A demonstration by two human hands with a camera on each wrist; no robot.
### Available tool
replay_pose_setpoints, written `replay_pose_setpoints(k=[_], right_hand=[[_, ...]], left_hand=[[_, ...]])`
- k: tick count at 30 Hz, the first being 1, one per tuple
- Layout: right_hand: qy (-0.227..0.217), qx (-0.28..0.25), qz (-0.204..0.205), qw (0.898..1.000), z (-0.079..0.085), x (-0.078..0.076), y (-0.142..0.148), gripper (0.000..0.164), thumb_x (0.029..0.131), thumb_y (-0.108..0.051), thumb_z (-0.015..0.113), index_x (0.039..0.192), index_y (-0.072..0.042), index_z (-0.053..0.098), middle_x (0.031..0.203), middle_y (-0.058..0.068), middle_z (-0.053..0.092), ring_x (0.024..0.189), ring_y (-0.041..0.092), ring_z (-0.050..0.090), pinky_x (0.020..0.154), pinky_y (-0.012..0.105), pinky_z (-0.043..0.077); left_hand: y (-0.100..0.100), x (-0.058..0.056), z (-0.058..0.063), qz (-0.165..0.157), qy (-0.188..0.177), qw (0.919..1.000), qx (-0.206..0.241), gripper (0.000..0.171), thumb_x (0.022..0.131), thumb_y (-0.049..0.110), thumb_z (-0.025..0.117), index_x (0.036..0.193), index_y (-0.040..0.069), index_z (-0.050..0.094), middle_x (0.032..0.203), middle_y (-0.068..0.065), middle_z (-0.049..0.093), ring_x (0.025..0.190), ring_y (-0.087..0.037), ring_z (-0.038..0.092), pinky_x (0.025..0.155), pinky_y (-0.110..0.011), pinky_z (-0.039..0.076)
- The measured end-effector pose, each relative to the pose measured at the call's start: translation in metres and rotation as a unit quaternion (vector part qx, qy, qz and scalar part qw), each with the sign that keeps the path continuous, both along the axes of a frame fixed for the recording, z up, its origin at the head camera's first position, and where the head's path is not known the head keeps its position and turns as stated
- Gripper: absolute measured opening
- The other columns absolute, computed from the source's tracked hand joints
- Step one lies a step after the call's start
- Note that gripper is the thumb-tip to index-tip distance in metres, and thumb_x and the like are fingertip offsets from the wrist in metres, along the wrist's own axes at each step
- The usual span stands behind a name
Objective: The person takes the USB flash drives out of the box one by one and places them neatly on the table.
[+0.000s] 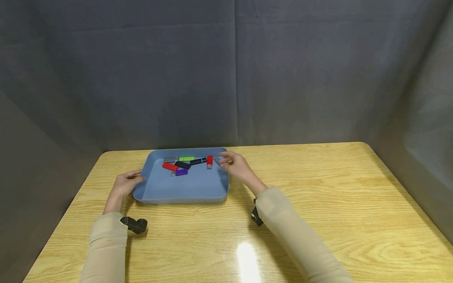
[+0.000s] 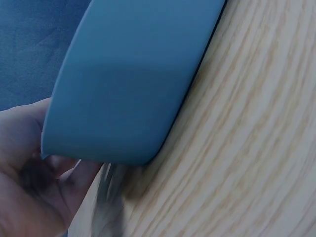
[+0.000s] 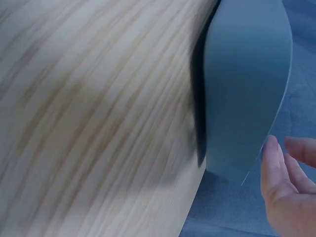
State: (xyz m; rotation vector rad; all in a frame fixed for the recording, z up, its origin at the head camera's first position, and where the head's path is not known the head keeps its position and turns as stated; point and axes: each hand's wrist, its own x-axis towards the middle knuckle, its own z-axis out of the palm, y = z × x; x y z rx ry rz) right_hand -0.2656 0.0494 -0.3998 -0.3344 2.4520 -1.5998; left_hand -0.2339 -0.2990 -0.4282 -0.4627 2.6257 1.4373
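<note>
Several parted fingers of the right hand [image 1: 236, 166] are curved at a slim grey stick [image 1: 217, 160], grip not discernible, inside the shallow blue plastic tray [image 1: 198, 188], its wall pinched by the left hand [image 1: 124, 184]. The stick is judged light, hard, slippery: best pinched by its sides.

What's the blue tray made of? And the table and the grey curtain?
The shallow blue rectangular tray looks like smooth plastic, with thin, evenly coloured walls. The yellowish wood-look table shows grain and a shiny glare: maybe varnished wood or laminate. The hanging dark grey curtain seems matte cloth, with soft folds.
</note>
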Motion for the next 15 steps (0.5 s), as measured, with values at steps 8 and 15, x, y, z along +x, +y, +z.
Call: replay_pose_setpoints(k=[8, 15], right_hand=[[-0.027, -0.002, 0.004, 1.0, 0.002, -0.003, -0.011, 0.046, 0.09, 0.005, 0.052, 0.135, 0.002, 0.049, 0.123, 0.026, 0.06, 0.112, 0.033, 0.061, 0.094, 0.036, 0.052], [-0.033, 0.016, -0.024, 0.999, -0.005, -0.008, -0.018, 0.043, 0.088, 0.004, 0.054, 0.131, 0.002, 0.054, 0.118, 0.023, 0.063, 0.108, 0.03, 0.063, 0.089, 0.033, 0.054]], left_hand=[[0.0, 0.001, 0.005, 0.006, -0.006, 0.9993, 0.037, 0.056, 0.089, 0.013, 0.056, 0.14, -0.004, 0.043, 0.125, -0.026, 0.055, 0.086, -0.008, 0.062, 0.068, -0.02, 0.054], [-0.001, 0.003, 0.005, -0.005, -0.007, 0.9988, 0.047, 0.06, 0.085, 0.011, 0.056, 0.142, 0.0, 0.042, 0.118, -0.02, 0.06, 0.076, -0.002, 0.06, 0.066, -0.021, 0.054]])
